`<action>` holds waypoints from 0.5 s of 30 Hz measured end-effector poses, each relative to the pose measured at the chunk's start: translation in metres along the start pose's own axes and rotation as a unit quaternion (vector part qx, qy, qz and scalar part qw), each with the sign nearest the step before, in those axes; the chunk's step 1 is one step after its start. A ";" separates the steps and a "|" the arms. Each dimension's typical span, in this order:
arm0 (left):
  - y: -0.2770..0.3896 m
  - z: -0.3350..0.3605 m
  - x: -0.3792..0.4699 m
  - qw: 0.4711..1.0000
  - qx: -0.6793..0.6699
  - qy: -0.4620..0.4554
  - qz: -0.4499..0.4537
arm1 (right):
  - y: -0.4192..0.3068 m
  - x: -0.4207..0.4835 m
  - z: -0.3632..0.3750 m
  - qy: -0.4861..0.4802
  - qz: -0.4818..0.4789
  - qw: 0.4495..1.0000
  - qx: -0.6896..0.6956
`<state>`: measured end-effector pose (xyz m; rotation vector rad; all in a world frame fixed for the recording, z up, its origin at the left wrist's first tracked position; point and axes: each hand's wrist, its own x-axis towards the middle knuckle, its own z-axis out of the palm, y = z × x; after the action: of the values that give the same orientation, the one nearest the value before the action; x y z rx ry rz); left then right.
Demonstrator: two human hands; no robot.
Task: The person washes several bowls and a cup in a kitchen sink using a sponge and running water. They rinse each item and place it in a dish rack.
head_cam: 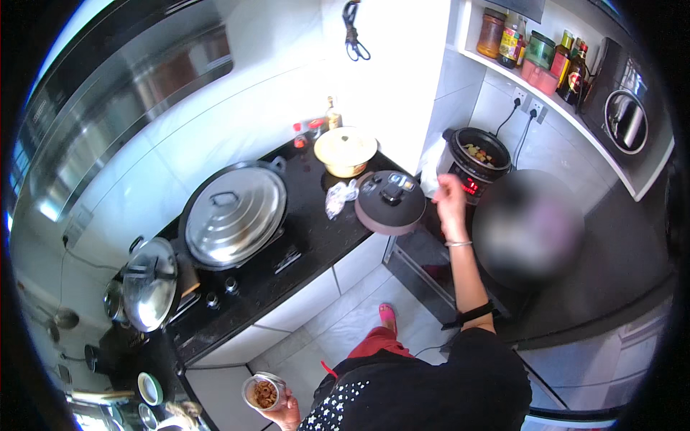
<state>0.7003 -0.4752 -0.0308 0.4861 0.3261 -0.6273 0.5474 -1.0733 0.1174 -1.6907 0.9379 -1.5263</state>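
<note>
In my left hand point(285, 414), low in the picture, is an open clear jar point(264, 392) with brown dried pieces inside. My right hand point(450, 195) is raised just in front of an electric pressure cooker point(450, 161), its fingers bent; whether they hold anything is not plain. The cooker stands uncovered with chopped food point(478, 154) in its pot, and its red display is lit. Left of my right hand, the dark cooker lid point(391, 202) lies on the black counter point(318, 237). A knotted clear plastic bag point(340, 198) is beside that lid.
A large lidded wok point(234, 215) stands on the hob, with a smaller lidded pan point(151, 285) further left. Behind the cooker lid is a lidded yellow pot point(345, 151). Jars and bottles line a white shelf point(560, 110) at upper right. A blurred round area hides part of the right counter.
</note>
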 end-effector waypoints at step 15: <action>-0.223 0.230 0.221 0.914 -0.058 -0.164 -0.367 | 0.085 0.159 -0.045 -0.240 -0.081 0.919 -0.301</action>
<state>0.7628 -0.8589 -0.0074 0.1192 0.2159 -1.3975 0.5056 -1.2539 0.1315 -2.4837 1.0756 -0.8633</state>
